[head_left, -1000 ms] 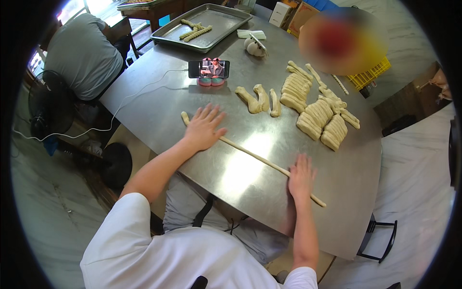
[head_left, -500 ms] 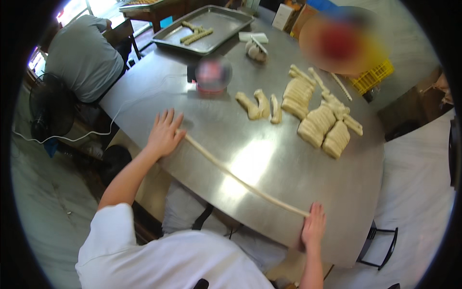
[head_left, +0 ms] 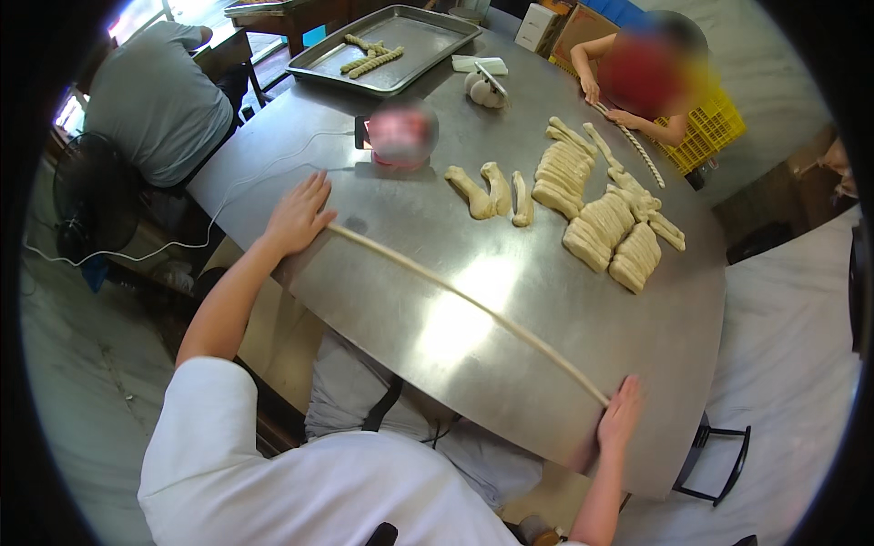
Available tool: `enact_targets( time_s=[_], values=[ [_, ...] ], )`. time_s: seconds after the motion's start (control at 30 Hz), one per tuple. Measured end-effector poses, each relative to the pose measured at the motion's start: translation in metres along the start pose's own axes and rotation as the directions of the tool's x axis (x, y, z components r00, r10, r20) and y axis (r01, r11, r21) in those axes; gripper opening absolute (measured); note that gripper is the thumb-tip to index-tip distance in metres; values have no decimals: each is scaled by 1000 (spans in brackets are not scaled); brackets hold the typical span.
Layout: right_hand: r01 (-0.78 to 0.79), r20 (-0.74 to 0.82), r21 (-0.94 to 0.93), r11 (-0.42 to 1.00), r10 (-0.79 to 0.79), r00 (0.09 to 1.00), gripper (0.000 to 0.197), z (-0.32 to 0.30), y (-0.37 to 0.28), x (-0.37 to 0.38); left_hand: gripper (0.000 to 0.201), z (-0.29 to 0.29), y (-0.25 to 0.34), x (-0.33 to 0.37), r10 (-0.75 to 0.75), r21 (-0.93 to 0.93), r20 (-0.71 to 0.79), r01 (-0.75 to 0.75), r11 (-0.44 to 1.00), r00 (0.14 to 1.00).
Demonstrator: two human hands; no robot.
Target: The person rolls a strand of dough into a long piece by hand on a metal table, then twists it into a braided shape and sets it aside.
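A long thin dough rope (head_left: 473,302) stretches across the metal table (head_left: 382,309) between my two hands. My left hand (head_left: 299,217) lies palm down over its far left end, fingers stretched out. At the near right, my right hand (head_left: 622,414) rests flat on the other end with its fingers extended. Beyond the rope are a few loose dough pieces (head_left: 492,193). To their right sit thick stacks of dough strips (head_left: 601,232), with twisted bits of dough lying along the back of them.
A metal tray (head_left: 387,86) holding several dough twists stands at the back. A phone (head_left: 364,133) with a white cable and a white stand (head_left: 485,86) are on the table. Across it, another person's hands (head_left: 608,107) touch a braided dough strand (head_left: 645,156).
My hands have moved farther apart, left hand outward to the left and right hand to the right. The dough rope is longer. The other person's hands have come into sight on the braided strand.
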State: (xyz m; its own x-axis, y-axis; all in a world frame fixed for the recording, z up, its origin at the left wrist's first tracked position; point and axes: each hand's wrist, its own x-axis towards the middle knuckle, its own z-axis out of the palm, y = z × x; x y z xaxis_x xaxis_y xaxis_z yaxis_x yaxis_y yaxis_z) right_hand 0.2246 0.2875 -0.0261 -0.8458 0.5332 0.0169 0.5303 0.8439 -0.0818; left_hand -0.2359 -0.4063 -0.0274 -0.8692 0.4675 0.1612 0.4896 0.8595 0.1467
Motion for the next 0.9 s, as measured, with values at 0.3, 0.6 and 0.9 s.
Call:
enact_targets(
  time_s=[0.3,0.6,0.9],
  values=[
    [-130,-42,-23,991,129,991,61,-6,-30,34,74,-1,11,22,-86,-18,-32,85,996,996],
    [-243,-5,-82,967,244,970,66,-14,-48,49,81,7,21,41,-155,153,-104,170,973,982],
    [232,-58,249,940,-225,973,36,-23,-32,-74,33,-24,49,-116,151,26,-314,-150,988,937]
  ],
)
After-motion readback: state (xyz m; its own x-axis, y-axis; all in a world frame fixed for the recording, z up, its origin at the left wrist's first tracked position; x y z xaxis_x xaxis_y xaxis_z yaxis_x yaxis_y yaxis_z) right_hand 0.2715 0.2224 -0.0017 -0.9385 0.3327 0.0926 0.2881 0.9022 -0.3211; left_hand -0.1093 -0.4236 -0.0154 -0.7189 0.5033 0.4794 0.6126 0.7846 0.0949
